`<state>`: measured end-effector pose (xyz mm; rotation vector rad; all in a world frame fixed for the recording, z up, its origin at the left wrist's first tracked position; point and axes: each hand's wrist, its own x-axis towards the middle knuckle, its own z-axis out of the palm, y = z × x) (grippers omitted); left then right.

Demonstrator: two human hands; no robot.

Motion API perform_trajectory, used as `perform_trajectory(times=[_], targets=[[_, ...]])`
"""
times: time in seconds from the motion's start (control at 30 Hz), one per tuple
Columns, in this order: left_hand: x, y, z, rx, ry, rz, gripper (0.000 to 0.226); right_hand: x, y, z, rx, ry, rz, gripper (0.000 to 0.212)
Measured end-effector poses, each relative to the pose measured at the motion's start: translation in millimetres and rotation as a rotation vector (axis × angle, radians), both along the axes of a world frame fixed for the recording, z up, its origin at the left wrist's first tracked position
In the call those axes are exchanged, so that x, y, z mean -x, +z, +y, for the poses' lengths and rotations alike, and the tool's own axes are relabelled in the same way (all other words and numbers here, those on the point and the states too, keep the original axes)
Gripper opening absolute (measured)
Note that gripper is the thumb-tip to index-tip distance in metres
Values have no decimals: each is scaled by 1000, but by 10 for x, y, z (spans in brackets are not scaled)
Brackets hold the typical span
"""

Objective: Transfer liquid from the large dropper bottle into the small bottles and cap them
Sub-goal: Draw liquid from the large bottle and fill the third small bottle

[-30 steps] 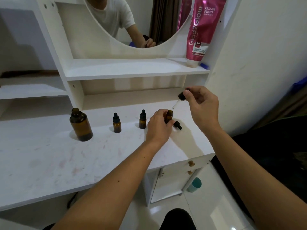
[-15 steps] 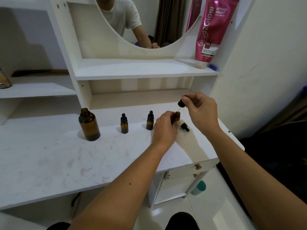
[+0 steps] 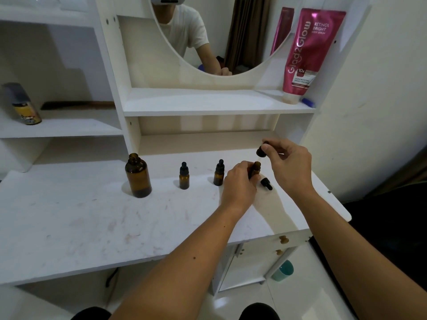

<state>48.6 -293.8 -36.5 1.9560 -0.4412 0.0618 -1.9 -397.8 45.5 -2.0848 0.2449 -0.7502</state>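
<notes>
A large amber bottle (image 3: 138, 175) stands uncapped on the white tabletop (image 3: 80, 222), a little dark liquid at its bottom. Two small amber bottles (image 3: 184, 176) (image 3: 219, 173) with black dropper caps stand to its right. My left hand (image 3: 240, 184) grips a third small bottle (image 3: 256, 167), which is uncapped and mostly hidden by the fingers. My right hand (image 3: 287, 163) pinches the large black dropper (image 3: 261, 151) just above that bottle's mouth; its glass tip points down at the mouth. A small black dropper cap (image 3: 266, 183) lies on the table beside it.
A pink tube (image 3: 309, 54) stands on the upper shelf (image 3: 208, 107) under a round mirror. A spray can (image 3: 24, 105) sits on the left shelf. The wall is close on the right. A teal cup (image 3: 283, 270) is on the floor below the table's right end.
My right hand has brought the dropper down closer to the small bottle's mouth. The view has tilted up and shifted, so everything sits further right and lower. The standing bottles have not moved.
</notes>
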Motion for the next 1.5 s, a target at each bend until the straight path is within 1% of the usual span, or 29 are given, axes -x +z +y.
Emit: perform_trajectory(times=[0.13,0.27,0.33,0.47,0.6,0.77,0.9,1.0,1.23,1.4,1.5], targets=[[30,2,3,-32,-13,-3,30,37,78,-5,-25,-38,-45,11],[113,11,35,-20,-9,32,48,82,190,-17,-28,-71,-71,16],[153,17,73,-16,0,33,53,109,242,-12,-27,-71,-83,17],[236,17,213,28,-16,54,49,173,354,46,-11,-61,-110,18],[371,18,458,91,-94,117,54,243,449,166,37,-66,-139,19],[532,36,870,163,-128,156,52,272,565,472,65,-12,-180,20],[580,64,1247,160,-82,134,51,233,616,836,64,63,-216,21],[579,71,1559,151,-39,116,51,183,629,1108,27,129,-227,20],[524,101,2233,128,82,59,50,84,623,1596,4,217,-246,20],[465,121,2617,152,224,28,38,-20,658,1910,-68,281,-270,19],[410,126,2685,170,310,18,41,-79,685,2058,-119,313,-272,18]])
